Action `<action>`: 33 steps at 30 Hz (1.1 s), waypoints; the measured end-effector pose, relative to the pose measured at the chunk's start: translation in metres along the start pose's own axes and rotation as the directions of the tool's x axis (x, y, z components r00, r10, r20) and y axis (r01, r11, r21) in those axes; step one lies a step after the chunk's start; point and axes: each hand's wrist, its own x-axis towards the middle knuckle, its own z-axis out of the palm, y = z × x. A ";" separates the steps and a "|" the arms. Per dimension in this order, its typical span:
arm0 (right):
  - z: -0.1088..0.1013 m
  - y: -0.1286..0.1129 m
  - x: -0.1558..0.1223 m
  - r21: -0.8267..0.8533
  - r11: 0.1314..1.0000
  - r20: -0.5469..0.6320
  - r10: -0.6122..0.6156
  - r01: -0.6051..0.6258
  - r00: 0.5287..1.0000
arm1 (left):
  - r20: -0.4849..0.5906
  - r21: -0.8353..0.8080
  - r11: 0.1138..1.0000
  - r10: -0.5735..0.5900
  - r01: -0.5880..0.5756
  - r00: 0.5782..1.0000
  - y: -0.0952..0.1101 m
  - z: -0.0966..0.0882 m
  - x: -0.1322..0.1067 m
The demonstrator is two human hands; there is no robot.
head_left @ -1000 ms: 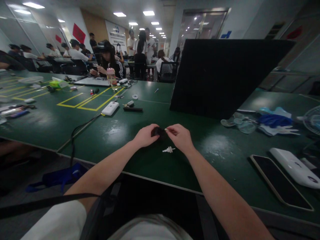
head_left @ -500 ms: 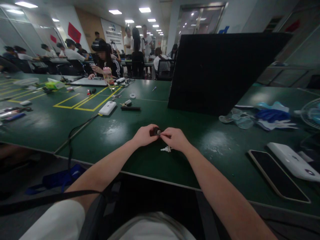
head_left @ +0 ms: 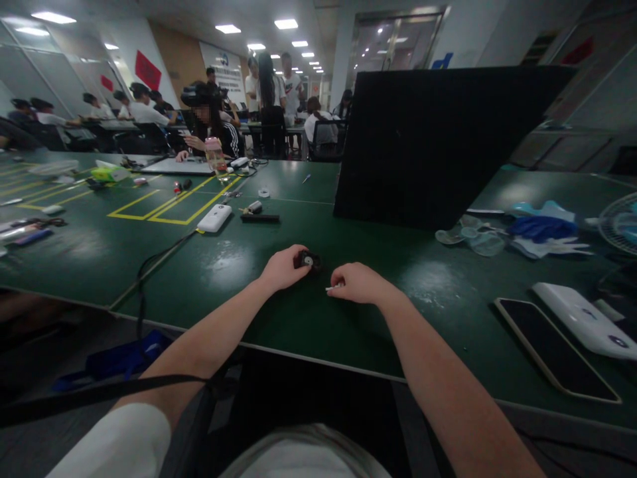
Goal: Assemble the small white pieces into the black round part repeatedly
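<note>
Thumb and fingers of my left hand (head_left: 284, 271) are closed on a small black object with a pale round centre (head_left: 309, 261), held just above the green table; its exact kind cannot be made out. To the right and a little nearer to me, my right hand (head_left: 359, 283) is closed around a small white piece (head_left: 334, 287). Only the thin tip of that white piece shows past the fingertips; the rest is hidden by my fingers. A short gap separates the two hands.
A large black panel (head_left: 432, 146) stands upright beyond my right hand. At right lie a phone (head_left: 555, 348), a white device (head_left: 582, 318) and a blue cloth item (head_left: 543, 228). A white power bank (head_left: 215, 218) and a black bar (head_left: 260, 218) sit left. People are seated beyond.
My right hand has come away from the black object, moved slightly right and nearer me, and taken hold of the white piece that lay on the table. My left hand stays nearly in place.
</note>
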 end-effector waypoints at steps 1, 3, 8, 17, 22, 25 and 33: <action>0.000 0.002 0.002 0.007 1.000 -0.020 0.006 -0.006 1.000 | 0.007 0.003 1.000 0.000 0.000 1.000 0.000 0.000 0.000; 0.001 0.005 0.004 0.021 1.000 -0.117 -0.005 0.007 0.993 | 0.024 0.004 1.000 0.012 -0.012 1.000 0.001 -0.001 0.000; 0.005 0.003 0.004 0.213 0.963 -0.488 -0.043 0.167 0.871 | 0.119 -0.062 0.995 0.089 -0.082 0.989 0.007 -0.005 -0.004; 0.013 -0.004 0.004 0.334 0.924 -0.485 0.002 0.184 0.874 | 0.142 -0.132 0.987 0.107 -0.089 0.984 0.005 -0.004 -0.003; 0.009 -0.003 0.003 0.307 0.936 -0.446 -0.019 0.173 0.895 | 0.148 -0.161 0.984 0.101 -0.076 0.984 0.003 -0.003 -0.002; 0.010 -0.003 0.003 0.239 0.955 -0.452 -0.048 0.173 0.891 | 0.142 -0.165 0.983 0.107 -0.083 0.984 0.003 -0.003 -0.002; 0.017 -0.004 0.008 0.125 0.991 -0.446 0.008 0.053 0.895 | 0.127 -0.120 0.989 0.107 -0.092 0.986 0.005 -0.003 -0.003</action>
